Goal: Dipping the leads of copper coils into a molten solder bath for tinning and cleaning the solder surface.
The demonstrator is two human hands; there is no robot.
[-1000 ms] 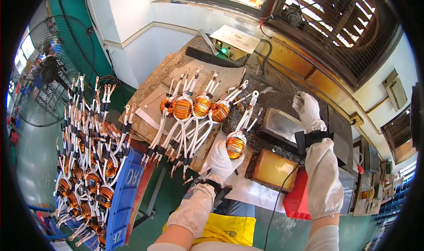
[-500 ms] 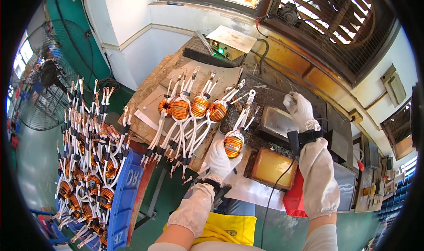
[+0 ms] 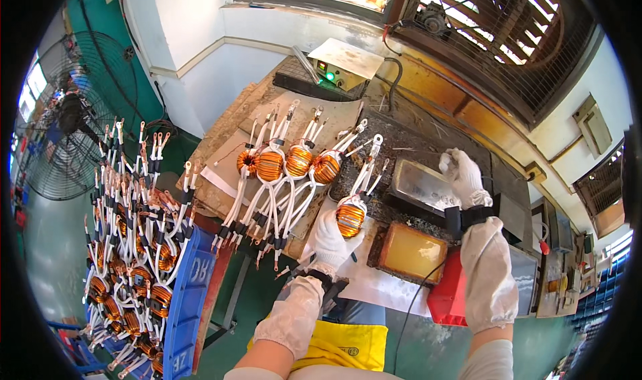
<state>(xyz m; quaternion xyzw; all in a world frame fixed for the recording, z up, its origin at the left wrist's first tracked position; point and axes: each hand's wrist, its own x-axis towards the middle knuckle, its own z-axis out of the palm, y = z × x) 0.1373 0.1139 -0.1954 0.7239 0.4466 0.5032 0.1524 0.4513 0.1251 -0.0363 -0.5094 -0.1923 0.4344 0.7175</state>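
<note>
My gloved left hand (image 3: 332,245) is closed around a copper-wound toroidal coil (image 3: 351,220), whose white-sleeved leads and ring terminals point away from me. My gloved right hand (image 3: 461,174) hovers at the right side of a dark-rimmed metal pot with a silvery surface (image 3: 422,182). Its fingers are curled together, and whatever they may pinch is hidden or too thin to make out. Nearer me is a tray of amber, wax-like material (image 3: 413,251), just right of the coil. Several similar coils (image 3: 270,166) lie in a row on the bench to the left.
A blue crate (image 3: 189,300) packed with coils stands at the left. A control box (image 3: 340,71) with a green light sits at the back. Beside my right forearm is a red container (image 3: 447,298); a black cable (image 3: 409,313) hangs at the front. A fan (image 3: 70,112) stands far left.
My right hand has shifted slightly rightward, baring more of the silvery surface. My left hand keeps its hold on the coil, nearly in place.
</note>
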